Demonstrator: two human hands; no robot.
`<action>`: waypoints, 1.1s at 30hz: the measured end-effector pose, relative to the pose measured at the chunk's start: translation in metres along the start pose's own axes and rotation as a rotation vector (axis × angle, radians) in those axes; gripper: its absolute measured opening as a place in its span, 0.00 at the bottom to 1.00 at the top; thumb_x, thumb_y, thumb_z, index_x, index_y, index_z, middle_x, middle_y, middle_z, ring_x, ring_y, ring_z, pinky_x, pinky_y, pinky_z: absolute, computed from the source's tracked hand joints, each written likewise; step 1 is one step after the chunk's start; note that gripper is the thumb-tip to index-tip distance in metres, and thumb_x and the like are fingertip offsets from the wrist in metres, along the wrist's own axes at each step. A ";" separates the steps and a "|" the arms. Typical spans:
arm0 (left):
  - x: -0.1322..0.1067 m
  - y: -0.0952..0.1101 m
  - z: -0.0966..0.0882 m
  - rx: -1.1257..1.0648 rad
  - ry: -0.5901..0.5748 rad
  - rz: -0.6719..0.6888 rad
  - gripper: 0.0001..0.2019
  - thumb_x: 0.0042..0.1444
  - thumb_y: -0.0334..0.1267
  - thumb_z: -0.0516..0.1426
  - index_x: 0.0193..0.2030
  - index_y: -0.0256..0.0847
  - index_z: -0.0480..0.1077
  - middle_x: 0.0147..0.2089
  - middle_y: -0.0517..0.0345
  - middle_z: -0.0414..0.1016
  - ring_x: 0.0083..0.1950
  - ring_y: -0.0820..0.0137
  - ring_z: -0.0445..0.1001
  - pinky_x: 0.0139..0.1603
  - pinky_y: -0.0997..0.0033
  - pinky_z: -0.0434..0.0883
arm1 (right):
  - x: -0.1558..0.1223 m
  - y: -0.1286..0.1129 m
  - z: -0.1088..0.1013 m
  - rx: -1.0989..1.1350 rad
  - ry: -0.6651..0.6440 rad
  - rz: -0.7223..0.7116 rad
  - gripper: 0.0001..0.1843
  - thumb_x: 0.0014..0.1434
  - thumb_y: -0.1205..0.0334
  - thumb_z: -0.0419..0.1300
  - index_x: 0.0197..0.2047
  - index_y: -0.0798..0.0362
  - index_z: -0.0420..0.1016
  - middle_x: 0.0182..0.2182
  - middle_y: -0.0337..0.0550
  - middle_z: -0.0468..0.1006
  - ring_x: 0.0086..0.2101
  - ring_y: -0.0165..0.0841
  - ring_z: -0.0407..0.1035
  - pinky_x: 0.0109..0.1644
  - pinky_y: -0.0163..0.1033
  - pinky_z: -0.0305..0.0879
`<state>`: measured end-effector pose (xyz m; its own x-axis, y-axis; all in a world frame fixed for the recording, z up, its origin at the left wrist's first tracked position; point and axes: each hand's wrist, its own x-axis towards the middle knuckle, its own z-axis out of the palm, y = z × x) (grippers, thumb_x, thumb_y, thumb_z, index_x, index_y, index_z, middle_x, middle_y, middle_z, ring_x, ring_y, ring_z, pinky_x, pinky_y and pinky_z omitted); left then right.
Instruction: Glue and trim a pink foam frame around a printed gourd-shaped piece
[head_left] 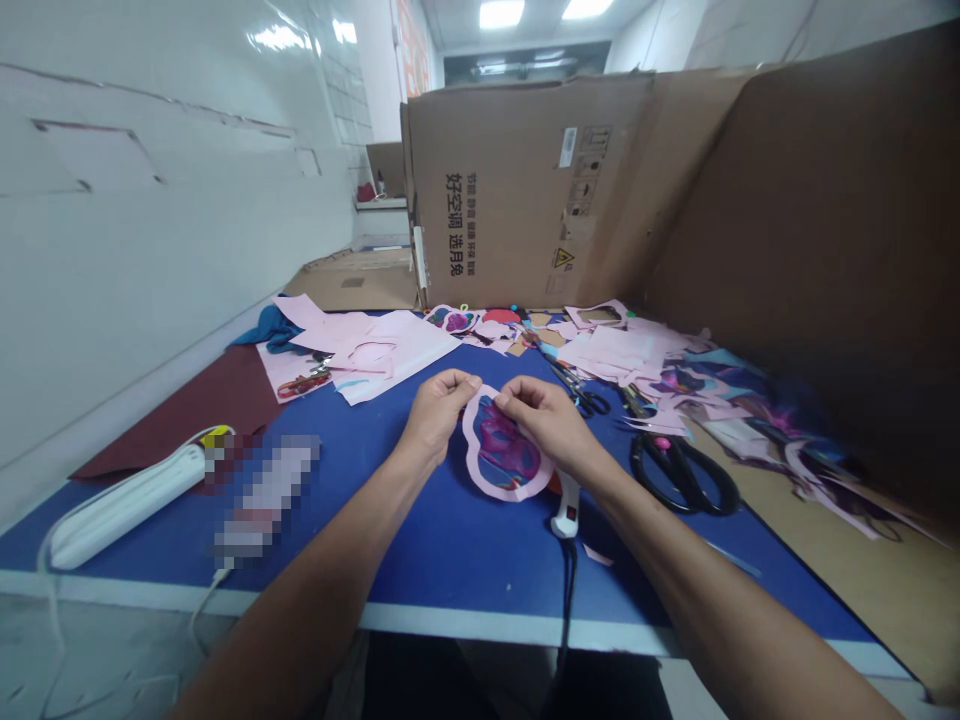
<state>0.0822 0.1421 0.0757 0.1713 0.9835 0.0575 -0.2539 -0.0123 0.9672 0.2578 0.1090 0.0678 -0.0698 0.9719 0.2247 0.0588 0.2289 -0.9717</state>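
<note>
- L hand [442, 410]: pinching pink-edged cut-out [504, 447], grip closed on rim;
- R hand [541, 420]: likewise pinching its top rim;
- black scissors [682, 473], 3 o'clock;
- cardboard box [510, 190], 12 o'clock;
- blue table [225, 600], near edge 6 o'clock

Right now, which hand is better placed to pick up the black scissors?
The right hand: the black scissors lie on its side; the left hand is farther away. Both pinch the pink-edged cutout.

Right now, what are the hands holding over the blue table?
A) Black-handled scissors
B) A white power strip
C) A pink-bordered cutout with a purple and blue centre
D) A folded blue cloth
C. The left hand and right hand pinch the pink-bordered cutout at its upper edge, above the blue table.
</note>
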 end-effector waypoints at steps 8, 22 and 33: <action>0.000 -0.001 0.001 -0.008 -0.041 0.027 0.20 0.46 0.52 0.75 0.30 0.41 0.73 0.26 0.64 0.72 0.27 0.75 0.65 0.32 0.72 0.64 | 0.000 0.000 0.000 0.016 0.031 -0.001 0.20 0.57 0.42 0.72 0.32 0.49 0.74 0.24 0.35 0.71 0.25 0.31 0.60 0.30 0.39 0.55; 0.000 0.002 0.001 -0.007 0.021 -0.009 0.20 0.54 0.56 0.69 0.34 0.41 0.74 0.31 0.61 0.74 0.29 0.73 0.70 0.29 0.73 0.66 | -0.001 -0.004 0.000 -0.005 0.070 0.009 0.20 0.56 0.42 0.71 0.32 0.50 0.75 0.24 0.35 0.72 0.25 0.31 0.61 0.30 0.39 0.56; 0.000 -0.001 0.001 0.052 -0.078 0.091 0.20 0.48 0.52 0.75 0.32 0.40 0.75 0.30 0.62 0.73 0.31 0.74 0.65 0.33 0.73 0.63 | -0.001 -0.002 0.001 0.017 0.018 0.008 0.20 0.58 0.42 0.71 0.32 0.49 0.74 0.24 0.34 0.71 0.24 0.30 0.60 0.29 0.38 0.54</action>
<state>0.0831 0.1415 0.0750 0.2237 0.9610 0.1625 -0.2219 -0.1121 0.9686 0.2571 0.1075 0.0694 -0.0517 0.9745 0.2185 0.0424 0.2208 -0.9744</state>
